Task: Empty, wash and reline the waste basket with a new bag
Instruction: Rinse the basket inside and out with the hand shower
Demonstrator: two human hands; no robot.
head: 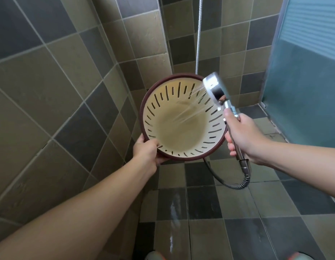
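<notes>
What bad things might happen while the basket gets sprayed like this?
The waste basket has slits all round, so spray from the shower head may shoot through onto the person. The floor already looks wet, so slipping seems possible. The left hand grips only the rim, which might slide free when wet.

Both bare arms outstretched, left hand [147, 152] and right hand [240, 136] each in a curled grip.

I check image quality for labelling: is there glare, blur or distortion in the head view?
Head view: wide-angle bending curves the wall tile lines; bright glare on the chrome shower head; spray into the waste basket is streaked by motion; wet floor shows pale reflections; hands are sharp.
</notes>
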